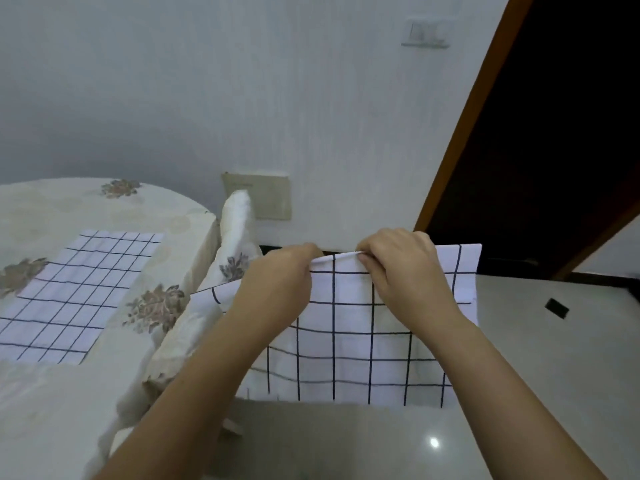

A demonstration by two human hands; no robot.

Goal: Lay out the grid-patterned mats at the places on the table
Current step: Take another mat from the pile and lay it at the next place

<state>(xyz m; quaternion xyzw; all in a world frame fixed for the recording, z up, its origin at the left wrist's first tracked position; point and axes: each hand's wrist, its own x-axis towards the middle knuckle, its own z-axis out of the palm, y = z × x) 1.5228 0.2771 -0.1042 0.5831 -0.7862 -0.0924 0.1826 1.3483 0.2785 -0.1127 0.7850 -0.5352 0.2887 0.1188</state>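
1. A white mat with a dark grid, the held mat (pixel 349 355), was held up in the air to the right of the table (pixel 41 393), in front of the wall and above the glossy floor (pixel 540 368). It was not lying on any surface.
2. The left hand (pixel 280 282) was clamped on the mat's top edge, with its fingers curled over the fabric.
3. The right hand (pixel 403 268) was closed on the same edge just beside the left hand. A small fold of cloth was pinched between its thumb and curled fingers.
4. The two hands were set close together, nearly touching. The rest of the mat hung below them, slightly rippled, and its top right corner stood free beyond the right hand.
5. The mat's left part drooped toward a cloth-covered chair (pixel 235 230) that stood against the table. Whether the two touched could not be told.
6. A second grid mat, the laid mat (pixel 76 292), was spread flat on the table, well apart from the held one. It rested on a pale tablecloth (pixel 156 306) printed with brownish flowers.
7. A beige wall plate (pixel 266 199) was seen low on the wall behind the chair. A brown door frame (pixel 467 140) slanted up on the right, with a dark opening beyond it.
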